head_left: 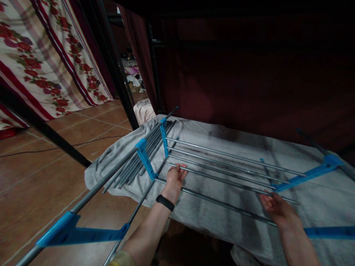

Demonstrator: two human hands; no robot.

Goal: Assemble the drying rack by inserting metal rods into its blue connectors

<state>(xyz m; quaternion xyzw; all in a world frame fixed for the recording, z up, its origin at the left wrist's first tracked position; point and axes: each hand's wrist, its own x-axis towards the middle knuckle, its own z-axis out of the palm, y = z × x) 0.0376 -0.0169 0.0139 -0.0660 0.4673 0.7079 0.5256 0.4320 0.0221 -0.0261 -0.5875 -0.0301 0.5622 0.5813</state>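
Note:
My left hand (176, 176) pinches a thin grey metal rod (222, 180) near its left end. Close to that rod's right end, the fingers of my right hand (273, 207) are closed on it. The rod lies across a partly assembled rack of metal tubes, roughly parallel to several other crossbars (222, 150). Blue plastic brackets join the tubes: a left rear one (164, 137), a left middle one (146, 159), a left front one (80, 234), a right rear one (307, 177) and a right front one (330, 232). A thicker bar (222, 203) runs nearer to me.
Under the rack is a grey blanket (199, 221) with a bunch of loose rods (138, 164) on its left. Dark frame posts (116, 70) and a maroon curtain (235, 85) surround it. A cable (69, 143) crosses the tiled floor (44, 173). A floral cloth (55, 55) hangs at left.

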